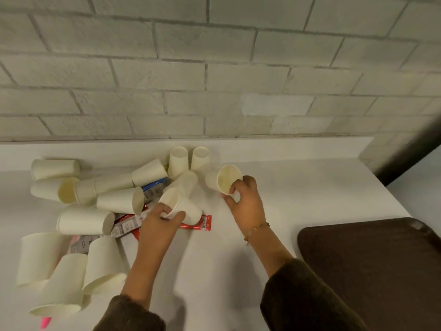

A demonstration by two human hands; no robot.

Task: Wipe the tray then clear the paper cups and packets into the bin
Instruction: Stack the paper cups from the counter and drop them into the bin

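Several white paper cups lie tipped over in a heap on the left half of the white table, with red and grey packets among them. My left hand grips the rim of one tilted paper cup above a red packet. My right hand pinches the rim of another paper cup, which lies on its side with its mouth facing me. The dark brown tray lies bare at the lower right, to the right of my right forearm.
A pale brick wall runs along the table's far edge. Two cups stand upside down near the wall. A pink packet tip pokes out under the nearest cups. The table's right edge drops off beside a dark post.
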